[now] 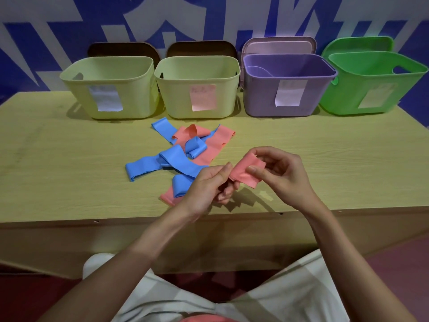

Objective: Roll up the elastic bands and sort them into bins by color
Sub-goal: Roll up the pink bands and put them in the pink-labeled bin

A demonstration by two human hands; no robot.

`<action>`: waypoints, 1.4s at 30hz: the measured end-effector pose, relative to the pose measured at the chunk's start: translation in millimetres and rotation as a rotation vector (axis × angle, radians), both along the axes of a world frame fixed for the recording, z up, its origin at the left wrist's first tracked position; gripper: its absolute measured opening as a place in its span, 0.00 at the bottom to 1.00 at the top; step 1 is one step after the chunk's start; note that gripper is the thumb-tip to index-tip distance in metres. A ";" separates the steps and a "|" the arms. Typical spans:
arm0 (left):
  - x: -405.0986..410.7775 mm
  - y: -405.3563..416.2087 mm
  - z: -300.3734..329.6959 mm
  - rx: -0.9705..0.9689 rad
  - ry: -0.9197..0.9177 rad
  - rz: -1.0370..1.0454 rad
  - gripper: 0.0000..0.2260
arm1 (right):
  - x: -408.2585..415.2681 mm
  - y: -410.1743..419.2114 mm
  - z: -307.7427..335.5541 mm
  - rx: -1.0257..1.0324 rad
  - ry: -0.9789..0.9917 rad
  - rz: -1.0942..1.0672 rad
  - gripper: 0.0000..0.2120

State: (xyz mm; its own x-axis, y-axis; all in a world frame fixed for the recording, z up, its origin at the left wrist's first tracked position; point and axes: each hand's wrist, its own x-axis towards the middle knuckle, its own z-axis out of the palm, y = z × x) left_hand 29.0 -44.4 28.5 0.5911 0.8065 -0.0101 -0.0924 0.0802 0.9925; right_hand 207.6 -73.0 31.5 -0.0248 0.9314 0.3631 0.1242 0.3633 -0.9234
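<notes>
A pink elastic band [246, 172] is held above the table's front part by both hands. My left hand [209, 185] pinches its left end between thumb and fingers. My right hand [281, 175] grips its right end, thumb on top. A loose heap of blue bands [162, 161] and pink bands [216, 142] lies on the table just behind and left of my hands. Four bins stand in a row at the back: a yellow bin with a white label [109, 89], a yellow bin with a pink label [199, 89], a purple bin [287, 87] and a green bin [371, 84].
The wooden table [325, 159] has bare surface to the left and right of the heap. Lids lean behind the bins against a blue and white wall. My lap shows below the table's front edge [92, 221].
</notes>
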 end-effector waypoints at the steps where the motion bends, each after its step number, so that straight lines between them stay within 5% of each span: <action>1: -1.1 1.2 -0.2 0.099 0.086 0.045 0.16 | -0.5 0.0 0.0 -0.005 0.005 -0.010 0.10; 4: -4.5 3.2 -1.7 0.378 0.250 0.157 0.13 | -2.1 0.9 -0.8 -0.013 0.047 -0.042 0.08; 9: -6.2 0.1 -1.2 0.539 0.327 0.158 0.06 | -3.3 4.4 0.1 -0.019 0.062 -0.066 0.08; 15: -11.4 4.3 -2.6 0.707 0.444 0.132 0.09 | -0.7 3.6 0.8 -0.030 -0.018 -0.017 0.09; 24: -17.6 4.8 4.0 0.585 0.433 0.043 0.11 | 17.1 7.8 17.3 0.041 -0.257 0.074 0.16; 35: -22.0 11.3 21.7 -0.197 0.026 -0.212 0.15 | 5.5 18.9 27.8 -0.015 -0.150 0.114 0.13; 38: -19.1 17.2 18.4 -0.126 0.112 -0.047 0.14 | 4.6 26.2 30.7 -0.068 -0.150 0.083 0.11; 42: -16.9 31.7 13.6 0.324 0.246 0.290 0.06 | 5.4 41.1 38.0 -0.130 -0.174 0.012 0.10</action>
State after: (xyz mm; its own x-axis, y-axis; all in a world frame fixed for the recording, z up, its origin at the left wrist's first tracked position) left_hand 12.1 -12.7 42.1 0.3537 0.9220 0.1573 0.1749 -0.2304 0.9572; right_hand 213.0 -31.9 69.5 -0.0882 0.9694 0.2290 0.2822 0.2448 -0.9276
